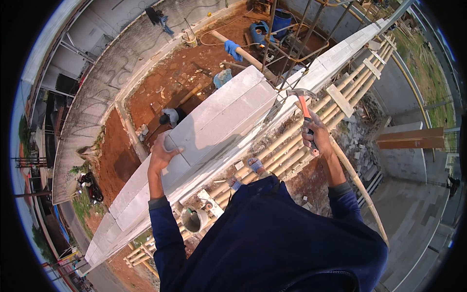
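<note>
My left hand (162, 154) lies on top of a pale block wall (221, 114), thumb spread along the block's surface and fingers over its far edge, beside a joint between two blocks. In my right hand (317, 134) is a claw hammer (304, 104) with an orange and black handle, its metal head raised above the bamboo. The fingers wrap round the grip, and the hammer head is apart from the wall. My sandalled foot (256, 165) stands on the bamboo poles (284, 151) on the near side of the wall.
A bucket (193, 220) stands by the scaffold near my left arm. Steel rebar (292, 48) rises at the wall's corner. Below on red soil are a person in a cap (170, 117), a blue barrel (282, 22) and a pole with a blue cloth (232, 49).
</note>
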Available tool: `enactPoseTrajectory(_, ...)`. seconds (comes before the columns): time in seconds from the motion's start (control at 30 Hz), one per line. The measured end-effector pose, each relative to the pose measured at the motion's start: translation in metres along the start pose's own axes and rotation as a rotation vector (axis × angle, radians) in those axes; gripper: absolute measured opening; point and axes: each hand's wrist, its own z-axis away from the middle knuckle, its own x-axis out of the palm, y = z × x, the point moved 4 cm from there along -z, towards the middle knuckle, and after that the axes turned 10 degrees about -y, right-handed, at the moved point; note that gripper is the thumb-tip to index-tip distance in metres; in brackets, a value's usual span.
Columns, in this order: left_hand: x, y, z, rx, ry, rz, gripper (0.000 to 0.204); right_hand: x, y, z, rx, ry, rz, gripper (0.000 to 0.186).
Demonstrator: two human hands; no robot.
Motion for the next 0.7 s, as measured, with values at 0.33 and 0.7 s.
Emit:
enactPoseTrajectory(0.33,0.000,-0.014,-0.004,-0.055,0.013,-0.107,0.089,0.008,0.004,-0.004,0.118,-0.189,0.028,0.064)
enactPoseTrajectory(0.7,0.011,-0.026,0.002,-0.040,0.073,-0.167,0.098,-0.096,0.168,0.003,0.248,0.104,0.327,0.025)
